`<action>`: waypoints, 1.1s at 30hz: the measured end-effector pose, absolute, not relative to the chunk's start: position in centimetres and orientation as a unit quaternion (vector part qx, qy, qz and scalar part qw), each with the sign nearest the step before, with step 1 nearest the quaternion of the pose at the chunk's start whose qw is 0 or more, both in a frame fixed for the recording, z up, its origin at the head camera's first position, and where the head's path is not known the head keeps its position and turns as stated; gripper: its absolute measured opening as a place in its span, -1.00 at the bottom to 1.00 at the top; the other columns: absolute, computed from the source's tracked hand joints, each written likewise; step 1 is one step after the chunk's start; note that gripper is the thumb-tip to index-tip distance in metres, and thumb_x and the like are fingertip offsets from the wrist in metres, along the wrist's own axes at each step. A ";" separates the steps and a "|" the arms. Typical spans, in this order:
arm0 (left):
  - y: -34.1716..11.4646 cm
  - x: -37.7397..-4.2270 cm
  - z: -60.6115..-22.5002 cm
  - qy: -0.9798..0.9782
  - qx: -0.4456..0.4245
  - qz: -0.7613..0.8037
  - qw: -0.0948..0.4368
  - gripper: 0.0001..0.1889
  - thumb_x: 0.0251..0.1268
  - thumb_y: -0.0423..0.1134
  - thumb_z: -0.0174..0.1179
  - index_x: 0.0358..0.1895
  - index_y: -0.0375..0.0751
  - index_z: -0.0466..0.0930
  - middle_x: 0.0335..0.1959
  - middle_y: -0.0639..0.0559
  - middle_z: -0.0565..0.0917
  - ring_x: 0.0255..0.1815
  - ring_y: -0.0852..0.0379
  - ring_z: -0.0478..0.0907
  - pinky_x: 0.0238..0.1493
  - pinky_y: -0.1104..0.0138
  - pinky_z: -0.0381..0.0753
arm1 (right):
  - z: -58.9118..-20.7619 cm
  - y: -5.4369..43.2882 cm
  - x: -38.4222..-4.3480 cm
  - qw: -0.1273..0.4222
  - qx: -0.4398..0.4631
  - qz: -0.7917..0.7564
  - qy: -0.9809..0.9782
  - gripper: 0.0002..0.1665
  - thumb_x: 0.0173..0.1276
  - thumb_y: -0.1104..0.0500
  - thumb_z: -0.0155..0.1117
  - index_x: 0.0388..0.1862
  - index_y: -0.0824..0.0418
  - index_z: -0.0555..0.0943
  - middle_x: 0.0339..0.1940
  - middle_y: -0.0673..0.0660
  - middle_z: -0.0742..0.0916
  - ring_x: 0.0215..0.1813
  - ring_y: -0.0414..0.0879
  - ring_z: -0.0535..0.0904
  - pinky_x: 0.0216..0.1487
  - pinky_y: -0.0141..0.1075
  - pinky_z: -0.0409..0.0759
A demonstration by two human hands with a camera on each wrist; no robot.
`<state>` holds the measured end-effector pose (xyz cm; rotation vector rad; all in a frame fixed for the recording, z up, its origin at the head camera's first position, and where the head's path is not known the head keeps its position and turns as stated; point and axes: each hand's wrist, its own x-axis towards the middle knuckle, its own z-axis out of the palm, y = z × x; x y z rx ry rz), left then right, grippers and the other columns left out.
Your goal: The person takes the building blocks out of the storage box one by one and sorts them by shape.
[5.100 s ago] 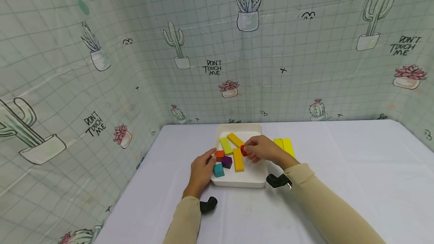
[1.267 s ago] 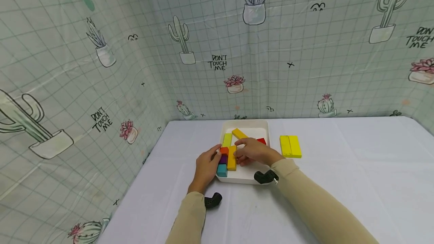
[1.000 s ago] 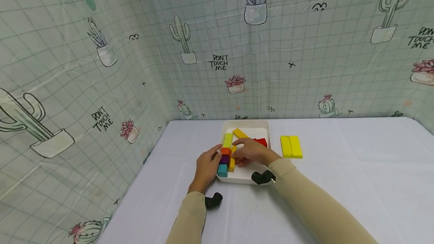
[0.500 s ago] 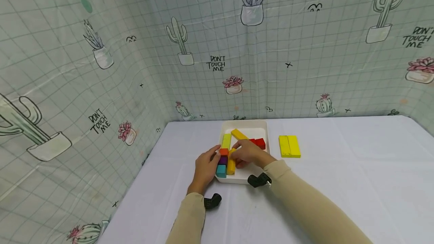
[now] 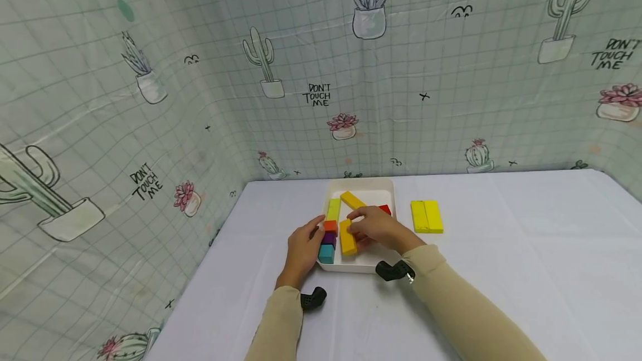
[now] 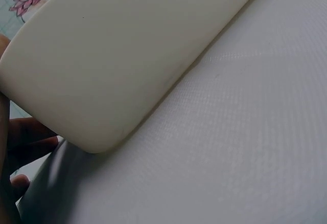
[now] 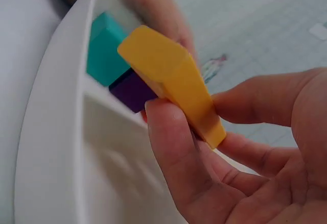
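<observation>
The amber-yellow block is a long, smooth, straight-edged bar of even colour with a slight sheen; its end face looks a shade lighter in the right wrist view. It is within the white tray, slightly slanted; whether its near end touches the tray floor cannot be told. The right hand pinches it, the thumb on 1 side and fingertips on the other, set apart by just the block's thickness.

Just beside it, along the tray's left side, 3 cubes sit in 1 row: teal nearest the person, then purple, then orange. Beyond the orange cube lies a lime bar, and farther back a 2nd amber bar lies diagonally. Red shows past the right hand, partly hidden.

The left hand rests at the tray's left wall, its thumb and index finger near the cubes; how tightly its fingers curl cannot be told.

Right of the tray, 2 bright yellow bars lie side by side, touching, on the white table. Behind stands a cactus-printed cloth.
</observation>
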<state>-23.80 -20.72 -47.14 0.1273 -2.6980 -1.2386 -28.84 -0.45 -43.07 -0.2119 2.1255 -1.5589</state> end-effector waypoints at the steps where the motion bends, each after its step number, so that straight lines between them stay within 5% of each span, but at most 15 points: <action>1: -20.7 -23.8 -47.1 -0.905 0.043 -0.416 0.085 -0.57 0.56 -0.01 0.02 0.41 0.17 0.48 0.25 -0.04 0.59 0.26 -0.11 0.45 0.34 -0.12 0.37 | -43.0 -0.2 -28.7 0.246 -0.078 -0.582 0.771 -0.52 0.39 0.21 0.31 0.26 0.26 0.54 -0.05 0.20 0.70 -0.22 0.03 0.68 -0.18 -0.23 0.72; 26: -20.4 -23.5 -47.1 -0.897 0.049 -0.430 0.092 -0.58 0.55 -0.07 0.04 0.39 0.17 0.50 0.23 -0.04 0.59 0.27 -0.10 0.44 0.33 -0.14 0.37 | -42.4 4.5 -28.5 0.197 -0.070 -0.669 0.713 -0.45 0.44 0.21 0.11 0.40 0.20 0.44 0.25 0.28 0.56 -0.04 0.09 0.57 -0.21 -0.26 0.64; 33: -20.3 -23.5 -47.1 -0.898 0.062 -0.429 0.081 -0.57 0.54 -0.04 0.04 0.41 0.19 0.48 0.26 -0.10 0.57 0.28 -0.14 0.44 0.28 -0.14 0.43 | -42.3 6.8 -28.5 0.192 -0.076 -0.669 0.714 -0.42 0.45 0.21 0.06 0.44 0.22 0.40 0.36 0.29 0.50 0.02 0.10 0.61 -0.07 -0.17 0.69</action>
